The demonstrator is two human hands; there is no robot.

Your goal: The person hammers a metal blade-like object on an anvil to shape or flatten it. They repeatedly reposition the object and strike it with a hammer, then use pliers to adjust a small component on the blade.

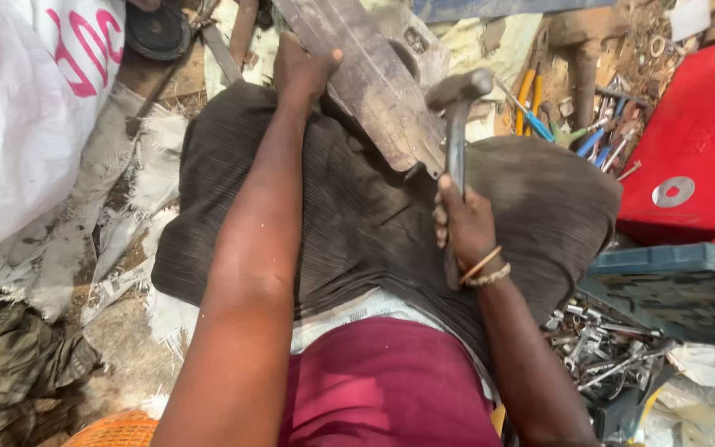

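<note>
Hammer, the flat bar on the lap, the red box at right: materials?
Hammer: all metal by the look, dull grey head and shaft, likely steel. Bar: flat metal, grey-brown, scuffed, perhaps rusted steel. Red box: smooth, painted-looking, with a silver disc; sheet metal or plastic, cannot tell.

Bare arms, maroon shirt [391, 389], dark ribbed trousers [357, 215], two wrist bangles [485, 271].

— What do we see across our lap?

— A metal bar [366, 83] lies over our knees, our left hand [301, 70] on its far left edge, our right hand [461, 223] below it gripping a hammer [457, 108] whose head stands against the bar.

— And around us?

— A sack [26, 108] at left; a case [697, 141] at right, a tray of sockets [606, 356] just before it.
</note>
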